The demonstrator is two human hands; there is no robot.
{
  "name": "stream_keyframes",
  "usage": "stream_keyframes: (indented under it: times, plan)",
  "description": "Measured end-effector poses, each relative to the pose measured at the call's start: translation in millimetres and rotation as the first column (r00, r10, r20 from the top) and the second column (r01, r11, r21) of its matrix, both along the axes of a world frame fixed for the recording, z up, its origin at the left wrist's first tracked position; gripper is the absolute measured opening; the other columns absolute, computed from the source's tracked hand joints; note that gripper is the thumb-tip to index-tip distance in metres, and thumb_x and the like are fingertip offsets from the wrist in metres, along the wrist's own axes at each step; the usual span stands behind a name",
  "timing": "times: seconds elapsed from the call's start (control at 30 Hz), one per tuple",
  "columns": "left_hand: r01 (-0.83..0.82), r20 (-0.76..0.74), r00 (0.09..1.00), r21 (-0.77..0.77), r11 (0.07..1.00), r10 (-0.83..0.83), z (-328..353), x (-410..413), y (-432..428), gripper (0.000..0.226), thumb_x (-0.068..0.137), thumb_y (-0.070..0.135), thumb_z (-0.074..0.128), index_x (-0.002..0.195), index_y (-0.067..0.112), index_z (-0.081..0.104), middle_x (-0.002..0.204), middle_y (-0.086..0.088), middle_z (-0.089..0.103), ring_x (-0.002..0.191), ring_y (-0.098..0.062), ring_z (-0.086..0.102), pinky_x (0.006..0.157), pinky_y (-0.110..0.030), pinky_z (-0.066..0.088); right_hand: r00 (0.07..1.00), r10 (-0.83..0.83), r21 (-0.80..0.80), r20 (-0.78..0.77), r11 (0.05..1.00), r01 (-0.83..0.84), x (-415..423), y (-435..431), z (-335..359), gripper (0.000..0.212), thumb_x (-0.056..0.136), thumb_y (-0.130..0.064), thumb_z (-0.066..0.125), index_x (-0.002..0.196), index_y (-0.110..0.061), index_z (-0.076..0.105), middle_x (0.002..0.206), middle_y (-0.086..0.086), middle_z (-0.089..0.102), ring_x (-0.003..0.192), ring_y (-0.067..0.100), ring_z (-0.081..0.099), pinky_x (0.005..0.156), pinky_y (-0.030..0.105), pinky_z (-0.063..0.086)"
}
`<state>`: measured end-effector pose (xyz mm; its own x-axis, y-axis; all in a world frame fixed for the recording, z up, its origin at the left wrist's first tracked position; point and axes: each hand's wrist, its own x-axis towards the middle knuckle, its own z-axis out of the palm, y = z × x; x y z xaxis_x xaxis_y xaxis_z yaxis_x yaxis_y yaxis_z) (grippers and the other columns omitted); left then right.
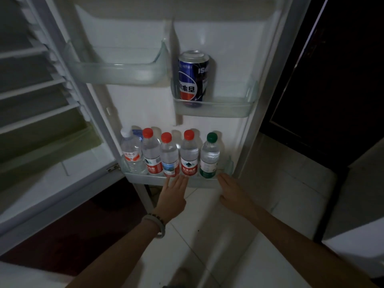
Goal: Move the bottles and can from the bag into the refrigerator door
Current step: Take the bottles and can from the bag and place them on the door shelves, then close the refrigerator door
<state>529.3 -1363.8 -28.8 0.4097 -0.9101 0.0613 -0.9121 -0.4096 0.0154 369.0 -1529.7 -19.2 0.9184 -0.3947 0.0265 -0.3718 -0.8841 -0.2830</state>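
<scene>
Both hands reach toward the bottom shelf [145,177] of the open refrigerator door [143,104], and both are empty. On the left hand [172,194] the fingers are flat and spread, their tips at the shelf's front rail below the red-capped bottles; a bracelet [156,223] circles that wrist. On the right hand [232,192] the fingers are loosely extended, the tips near the rail beside the green-capped bottle [209,155]. Five water bottles stand upright in a row on this shelf: a white-capped bottle [131,152] at the left, three red-capped ones [169,155] in the middle, the green-capped one at the right. Above, a blue can [192,77] stands in the small right-hand door bin [228,110]. The bin to its left [116,73] holds nothing visible.
</scene>
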Motion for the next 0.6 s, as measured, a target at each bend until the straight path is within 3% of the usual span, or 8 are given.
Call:
stream_keyframes:
  times: [0.13, 0.23, 0.3, 0.4, 0.47, 0.53, 0.6]
  plan:
    - [0.005, 0.007, 1.0, 0.023, 1.0, -0.005, -1, -2, 16, 0.075, 0.081, 0.021, 0.056, 0.145, 0.01, 0.018, 0.153, -0.008, 0.021, 0.142, -0.023, 0.012, 0.114, -0.046, -0.002, 0.975, -0.119, 0.069, 0.19, 0.992, 0.108, -24, 0, 19, 0.059, 0.081, -0.002, 0.055, 0.136, 0.001, 0.035, 0.142, 0.022, 0.038, 0.131, 0.033, 0.038, 0.107, 0.035, 0.03]
    - [0.025, 0.034, 0.999, 0.011, 1.0, -0.026, -3, -2, 34, 0.073, 0.076, 0.018, 0.062, 0.141, 0.008, 0.031, 0.148, -0.011, 0.035, 0.138, -0.026, 0.026, 0.113, -0.048, 0.009, 0.91, -0.279, 0.11, 0.308, 0.96, 0.257, -51, 8, 41, 0.031, 0.085, -0.007, 0.052, 0.114, -0.016, 0.052, 0.11, 0.021, 0.061, 0.092, 0.026, 0.058, 0.075, 0.027, 0.039]
    - [0.042, 0.061, 0.997, -0.001, 0.999, -0.041, -4, -3, 45, 0.073, 0.065, 0.017, 0.072, 0.132, 0.006, 0.046, 0.137, -0.012, 0.05, 0.13, -0.027, 0.042, 0.108, -0.049, 0.02, 0.859, -0.366, 0.118, 0.358, 0.93, 0.347, -71, 15, 54, 0.028, 0.084, -0.001, 0.054, 0.11, -0.009, 0.056, 0.095, 0.023, 0.062, 0.081, 0.034, 0.06, 0.067, 0.03, 0.038]
    - [0.066, 0.079, 0.995, 0.001, 0.998, -0.066, -6, -4, 62, 0.072, 0.051, 0.014, 0.077, 0.12, 0.004, 0.058, 0.123, -0.013, 0.061, 0.116, -0.03, 0.055, 0.101, -0.052, 0.032, 0.819, -0.442, 0.125, 0.366, 0.895, 0.428, -92, 23, 68, 0.049, 0.084, 0.004, 0.053, 0.131, -0.001, 0.043, 0.113, 0.029, 0.056, 0.084, 0.041, 0.058, 0.071, 0.038, 0.045]
    - [0.075, 0.068, 0.995, 0.02, 0.997, -0.076, -6, -4, 73, 0.073, 0.05, 0.014, 0.076, 0.12, 0.003, 0.058, 0.122, -0.014, 0.062, 0.115, -0.031, 0.056, 0.099, -0.052, 0.038, 0.793, -0.475, 0.158, 0.382, 0.879, 0.45, -99, 28, 78, 0.066, 0.084, 0.007, 0.054, 0.142, -0.004, 0.024, 0.135, 0.03, 0.042, 0.099, 0.045, 0.054, 0.08, 0.044, 0.047]
    - [0.09, 0.069, 0.993, 0.043, 0.995, -0.093, -7, -3, 89, 0.075, 0.049, 0.014, 0.075, 0.121, 0.002, 0.058, 0.123, -0.014, 0.061, 0.116, -0.03, 0.056, 0.096, -0.051, 0.044, 0.796, -0.465, 0.176, 0.387, 0.885, 0.431, -102, 34, 86, 0.081, 0.082, 0.009, 0.055, 0.145, -0.006, 0.007, 0.15, 0.023, 0.023, 0.124, 0.042, 0.04, 0.097, 0.041, 0.039]
    - [0.1, 0.059, 0.993, 0.061, 0.993, -0.103, -3, -3, 109, 0.078, 0.046, 0.014, 0.077, 0.121, 0.001, 0.058, 0.124, -0.015, 0.06, 0.115, -0.03, 0.057, 0.092, -0.051, 0.047, 0.809, -0.43, 0.17, 0.401, 0.903, 0.395, -100, 46, 94, 0.086, 0.08, 0.01, 0.057, 0.145, -0.005, 0.002, 0.153, 0.02, 0.013, 0.136, 0.037, 0.026, 0.107, 0.038, 0.027]
